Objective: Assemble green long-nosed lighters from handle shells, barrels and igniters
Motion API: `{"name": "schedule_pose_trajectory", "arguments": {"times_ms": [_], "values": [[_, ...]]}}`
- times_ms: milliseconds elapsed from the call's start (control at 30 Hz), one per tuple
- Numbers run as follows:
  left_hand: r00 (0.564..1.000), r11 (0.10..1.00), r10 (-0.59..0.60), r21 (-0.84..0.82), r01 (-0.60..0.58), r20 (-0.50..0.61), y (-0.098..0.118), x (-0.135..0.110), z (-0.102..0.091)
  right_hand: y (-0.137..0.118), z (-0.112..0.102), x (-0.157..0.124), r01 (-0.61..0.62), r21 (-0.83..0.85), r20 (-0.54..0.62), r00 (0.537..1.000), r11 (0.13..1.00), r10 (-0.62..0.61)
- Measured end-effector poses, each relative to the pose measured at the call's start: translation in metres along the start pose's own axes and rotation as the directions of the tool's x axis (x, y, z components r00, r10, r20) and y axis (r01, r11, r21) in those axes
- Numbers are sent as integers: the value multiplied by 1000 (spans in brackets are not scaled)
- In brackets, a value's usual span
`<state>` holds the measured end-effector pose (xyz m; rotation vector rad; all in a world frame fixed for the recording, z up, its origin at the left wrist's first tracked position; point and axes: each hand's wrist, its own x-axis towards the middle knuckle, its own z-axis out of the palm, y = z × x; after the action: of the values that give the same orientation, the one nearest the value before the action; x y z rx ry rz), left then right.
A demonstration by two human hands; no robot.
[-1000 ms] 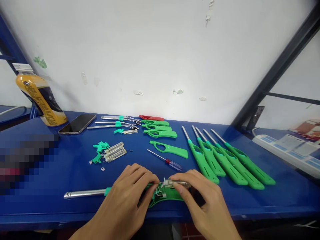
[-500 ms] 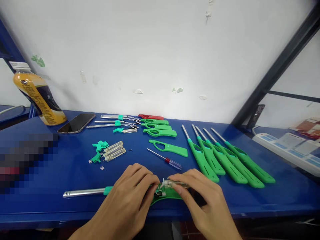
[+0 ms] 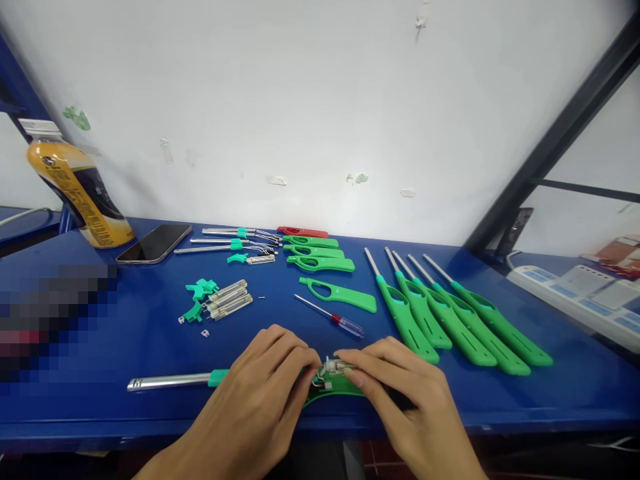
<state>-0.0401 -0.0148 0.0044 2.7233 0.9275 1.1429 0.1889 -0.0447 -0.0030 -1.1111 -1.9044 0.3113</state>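
Note:
An opened green lighter half (image 3: 334, 387) with a long metal tube (image 3: 170, 381) lies at the front edge of the blue table (image 3: 125, 333). My left hand (image 3: 260, 387) covers its middle, fingers curled down on the green shell. My right hand (image 3: 400, 387) pinches the small clear and metal insert (image 3: 336, 366) that sits in the shell. The fingertips of both hands meet over that insert. Wires show inside the shell.
Several finished green lighters (image 3: 450, 313) lie to the right. A red-handled screwdriver (image 3: 333, 318), green handle shells (image 3: 320, 257), metal tubes (image 3: 225, 241) and small parts (image 3: 217, 301) lie behind. A phone (image 3: 155, 243) and bottle (image 3: 75, 183) stand at back left; a power strip (image 3: 575, 293) lies right.
Both hands stay on the lighter. My right fingers have slid slightly left and down over the insert, covering more of it.

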Motion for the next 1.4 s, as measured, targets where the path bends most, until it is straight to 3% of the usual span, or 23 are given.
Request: {"name": "schedule_pose_trajectory", "arguments": {"times_ms": [233, 567, 1400], "values": [[1000, 1000, 26, 16, -26, 7, -1, -3, 0, 1, 1, 1, 7, -20, 31, 999, 1000, -7], [996, 994, -89, -68, 89, 1, -5, 0, 0, 1, 1, 2, 32, -46, -59, 998, 998, -35], [1000, 998, -5, -64, 4, -29, -4, 1, -1, 3, 0, 1, 97, -64, -24, 995, 993, -99]]}}
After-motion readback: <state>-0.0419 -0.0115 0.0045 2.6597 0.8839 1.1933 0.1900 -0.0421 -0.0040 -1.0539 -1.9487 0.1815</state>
